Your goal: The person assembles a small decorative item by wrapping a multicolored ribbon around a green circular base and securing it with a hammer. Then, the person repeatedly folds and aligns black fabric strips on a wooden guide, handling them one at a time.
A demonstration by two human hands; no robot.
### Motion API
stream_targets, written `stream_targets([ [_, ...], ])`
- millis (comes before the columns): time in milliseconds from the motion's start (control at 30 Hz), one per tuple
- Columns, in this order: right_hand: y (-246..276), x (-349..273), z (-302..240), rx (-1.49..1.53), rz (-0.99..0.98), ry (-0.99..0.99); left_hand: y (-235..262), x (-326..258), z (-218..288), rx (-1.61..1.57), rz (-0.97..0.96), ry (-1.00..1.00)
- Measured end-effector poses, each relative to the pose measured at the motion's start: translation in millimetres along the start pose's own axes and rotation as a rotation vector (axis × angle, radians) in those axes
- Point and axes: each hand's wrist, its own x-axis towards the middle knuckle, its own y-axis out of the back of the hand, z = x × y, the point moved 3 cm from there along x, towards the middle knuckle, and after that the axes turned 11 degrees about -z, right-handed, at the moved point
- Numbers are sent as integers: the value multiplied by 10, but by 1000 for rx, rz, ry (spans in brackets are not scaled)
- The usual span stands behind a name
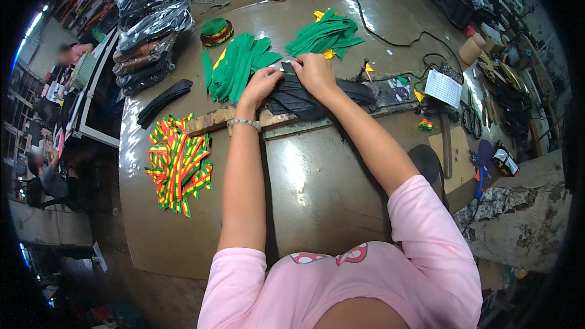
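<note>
Both my hands meet above a wooden board [216,119] in the middle of the table. My left hand [262,88] is closed in a pinch at the left edge of a black strip [289,70]. My right hand [314,75] pinches the same strip from the right, its fingertips bent over the upper end. Under and beside the hands lies a bundle of black strips [298,102], partly covered by my right wrist. Just beyond them, green strips [234,68] form one loose pile, and a second pile of green strips [326,33] with yellow bits sits farther right.
Striped red, yellow and green strips [178,167] are heaped at left. Near them are a black strip bundle [163,102], a striped roll [217,31] and plastic-wrapped goods [152,30]. Rightward lie a paper sheet [443,88], scissors [471,119], a glue gun [479,173] and a cable [365,19].
</note>
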Motion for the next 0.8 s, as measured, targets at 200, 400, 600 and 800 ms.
stream_targets([
  [200,-88,35,25,-149,-5,69,40,135,-119,-119,69,-64],
  [400,696,-336,185,-290,-116,14,59,160,-186,-71,112,-106],
  [600,1438,-824,1248,136,-154,-251,38,143,-135,-66,109,-66],
  [800,895,-1076,1722,490,-179,-253,40,134,-126,32,145,-68],
])
